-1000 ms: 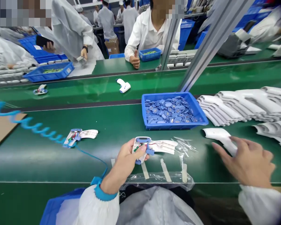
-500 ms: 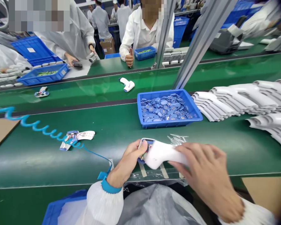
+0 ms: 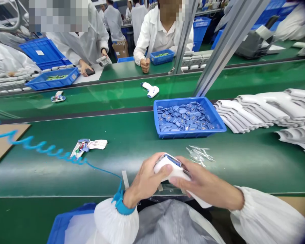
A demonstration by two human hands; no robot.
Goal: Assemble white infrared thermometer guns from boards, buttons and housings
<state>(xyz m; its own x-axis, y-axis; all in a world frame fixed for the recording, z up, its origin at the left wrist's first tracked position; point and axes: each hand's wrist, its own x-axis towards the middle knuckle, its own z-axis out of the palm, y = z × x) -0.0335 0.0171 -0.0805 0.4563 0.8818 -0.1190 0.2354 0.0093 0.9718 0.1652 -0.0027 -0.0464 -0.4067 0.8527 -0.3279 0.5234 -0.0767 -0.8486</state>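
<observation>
Both hands are closed around a white gun-shaped infrared thermometer [image 3: 177, 172] with a blue part along its upper edge. My left hand [image 3: 146, 178] grips its head end, thumb across the white shell. My right hand [image 3: 205, 184] wraps the side and handle, thumb on the shell near the middle. The handle tip shows below the right palm. Whether the two shell halves meet fully is hidden by fingers. Left of the hands lies an open thermometer half [image 3: 91, 145] with wires and blue parts. Small clear rods [image 3: 199, 154] lie just beyond my right hand.
A blue bin [image 3: 190, 135] of small blue pieces stands ahead. Stacked white shells [image 3: 259, 108] are at the right. A coiled blue cord [image 3: 45, 149] runs to my left wrist strap [image 3: 123, 205]. On the far belt lies another thermometer [image 3: 150, 89]. Co-workers sit opposite, behind metal posts.
The white shell in my right hand has come over the open half in my left hand, covering its inside. Both hands are now together around it. The view has shifted slightly.
</observation>
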